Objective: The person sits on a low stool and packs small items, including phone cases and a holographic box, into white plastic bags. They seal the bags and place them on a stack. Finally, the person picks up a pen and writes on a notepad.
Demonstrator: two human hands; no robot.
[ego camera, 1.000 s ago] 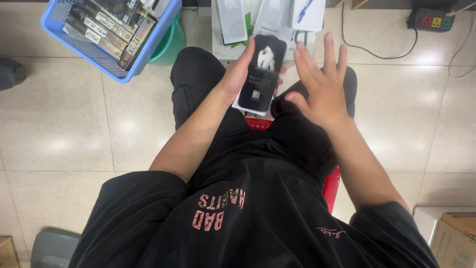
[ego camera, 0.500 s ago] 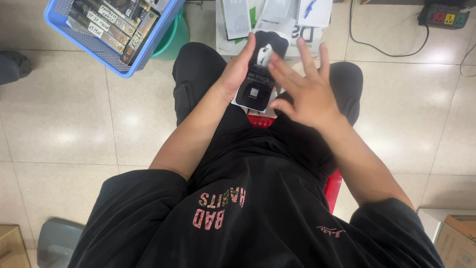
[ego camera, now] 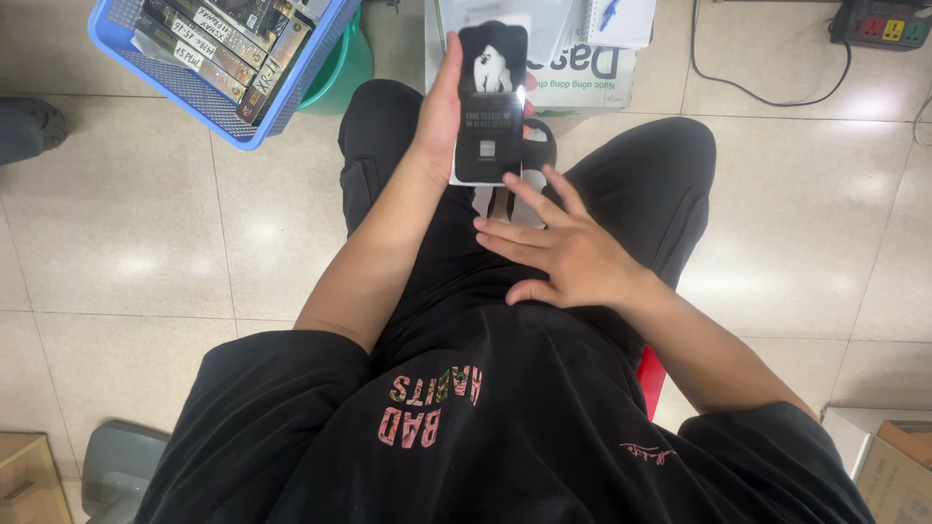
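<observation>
My left hand grips a flat black packet, thumb side along its left edge and fingers wrapped behind, one fingertip just showing at its right edge. The packet is held out over my lap, between my knees, face up toward me. Its long axis runs away from my body, with the top end pointing toward the white box on the floor ahead and the bottom end pointing back at my stomach; it leans very slightly to the right at the top. My right hand holds nothing: it lies open with the fingers spread, pointing left and a little forward, resting on my black trousers just below the packet's lower edge, near it but not touching as far as I can tell. A blue basket of boxed items sits on the tiled floor to my front left, with a green bin just beside it.
</observation>
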